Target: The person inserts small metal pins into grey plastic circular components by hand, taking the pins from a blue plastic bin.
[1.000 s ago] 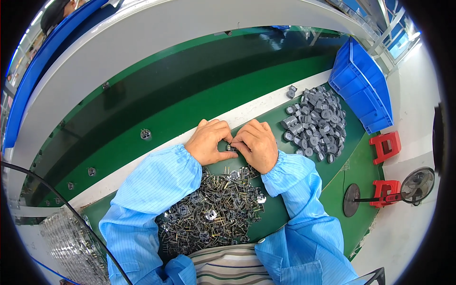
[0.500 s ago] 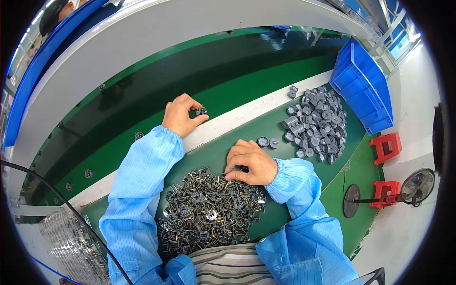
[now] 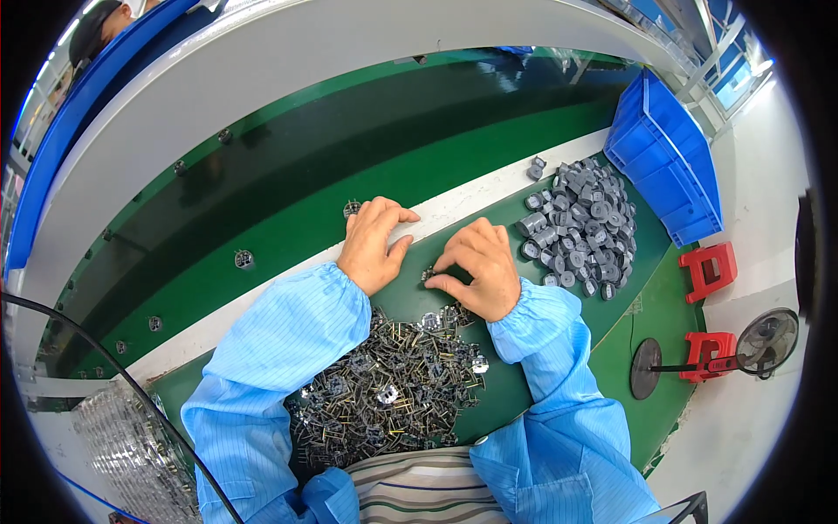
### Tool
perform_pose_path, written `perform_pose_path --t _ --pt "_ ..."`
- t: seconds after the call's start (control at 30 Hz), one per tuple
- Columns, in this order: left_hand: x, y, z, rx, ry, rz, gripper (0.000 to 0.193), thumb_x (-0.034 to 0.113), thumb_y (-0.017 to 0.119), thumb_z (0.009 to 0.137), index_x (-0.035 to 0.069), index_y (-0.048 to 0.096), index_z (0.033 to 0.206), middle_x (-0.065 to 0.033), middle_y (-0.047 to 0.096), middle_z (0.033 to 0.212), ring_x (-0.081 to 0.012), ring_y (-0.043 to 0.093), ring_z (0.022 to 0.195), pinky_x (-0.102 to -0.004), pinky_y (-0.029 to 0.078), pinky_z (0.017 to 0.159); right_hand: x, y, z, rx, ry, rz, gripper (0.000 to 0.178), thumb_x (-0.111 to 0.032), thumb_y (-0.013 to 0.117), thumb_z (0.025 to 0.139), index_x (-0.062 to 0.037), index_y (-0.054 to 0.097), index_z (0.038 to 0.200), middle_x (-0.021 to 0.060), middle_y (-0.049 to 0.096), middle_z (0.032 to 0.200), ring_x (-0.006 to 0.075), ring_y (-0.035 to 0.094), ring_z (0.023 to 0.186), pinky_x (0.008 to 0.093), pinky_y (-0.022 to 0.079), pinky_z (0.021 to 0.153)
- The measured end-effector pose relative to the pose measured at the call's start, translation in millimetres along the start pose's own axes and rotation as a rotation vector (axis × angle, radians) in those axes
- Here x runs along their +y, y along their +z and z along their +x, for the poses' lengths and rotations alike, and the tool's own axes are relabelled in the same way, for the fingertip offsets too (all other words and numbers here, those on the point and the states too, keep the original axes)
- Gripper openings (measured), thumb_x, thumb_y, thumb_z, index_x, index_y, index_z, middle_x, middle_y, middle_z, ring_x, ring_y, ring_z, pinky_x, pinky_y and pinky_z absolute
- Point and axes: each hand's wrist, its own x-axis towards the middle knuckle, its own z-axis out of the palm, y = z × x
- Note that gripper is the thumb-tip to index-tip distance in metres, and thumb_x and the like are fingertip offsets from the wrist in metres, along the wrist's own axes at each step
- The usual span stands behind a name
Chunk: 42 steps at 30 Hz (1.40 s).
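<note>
My feed is bright, with fairly even light across the worktop [image 3: 502, 393] and only soft shadows. Harsh white glare flares by the window [image 3: 738, 83] at upper right, and pale reflections streak the far end of the glossy dark belt [image 3: 419, 131]. Silvery pieces glint in the pile of pinned parts [image 3: 384, 393]. I see straight edges bowing toward a black, bluish-fringed rim, where detail softens.

The person wore a light blue jacket [image 3: 567, 476] with thin darker lines. The long, puffy sleeves [image 3: 271, 341] bunched up at the cuffs [image 3: 351, 293]. Under it was a striped shirt [image 3: 423, 502] in grey, white, green and blue. The left hand [image 3: 374, 247] and right hand [image 3: 483, 272] were bare
</note>
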Motion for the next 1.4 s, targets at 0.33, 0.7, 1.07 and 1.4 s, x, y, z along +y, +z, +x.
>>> perform_pose_path --t 0.33,0.7,1.07,1.4 --pt "8.4 -2.8 -1.7 -0.184 0.055 -0.025 0.045 0.023 0.084 0.082 0.013 0.066 0.122 -0.0071 0.060 0.115 -0.0276 0.055 0.117 -0.0417 0.038 0.097 18.4 -24.7 -9.5 0.218 0.425 -0.322 0.011 -0.009 0.077 0.081 -0.0077 0.067 0.084 0.0084 0.065 0.088 0.0332 0.062 0.087 0.0452 0.053 0.071" --pt "8.5 2.5 -2.5 -0.261 0.159 0.015 0.062 0.042 0.091 0.071 0.013 0.064 0.119 -0.0031 0.061 0.113 -0.0251 0.056 0.111 -0.0406 0.037 0.091 11.4 20.3 -13.7 0.096 0.438 0.268 0.012 -0.004 0.073 0.090 -0.0013 0.062 0.094 0.0154 0.066 0.085 0.0327 0.068 0.080 0.0418 0.054 0.069" --pt "12.2 2.1 -2.0 -0.223 -0.086 -0.055 0.055 0.031 0.089 0.075 0.007 0.062 0.117 -0.0064 0.063 0.098 -0.0286 0.062 0.096 -0.0443 0.049 0.082 20.0 21.2 -13.7 0.205 0.492 0.425 0.012 -0.005 0.076 0.091 0.0018 0.067 0.094 0.0121 0.072 0.092 0.0151 0.068 0.074 0.0306 0.055 0.064" --pt "8.1 -35.0 8.0 -0.576 0.071 -0.069 0.058 0.025 0.085 0.079 0.024 0.065 0.133 -0.0096 0.054 0.102 -0.0311 0.061 0.098 -0.0418 0.052 0.088 19.2 4.7 -8.9 0.202 0.402 -0.023 0.012 -0.008 0.081 0.080 -0.0066 0.071 0.086 0.0042 0.065 0.079 0.0232 0.063 0.082 0.0361 0.048 0.072"
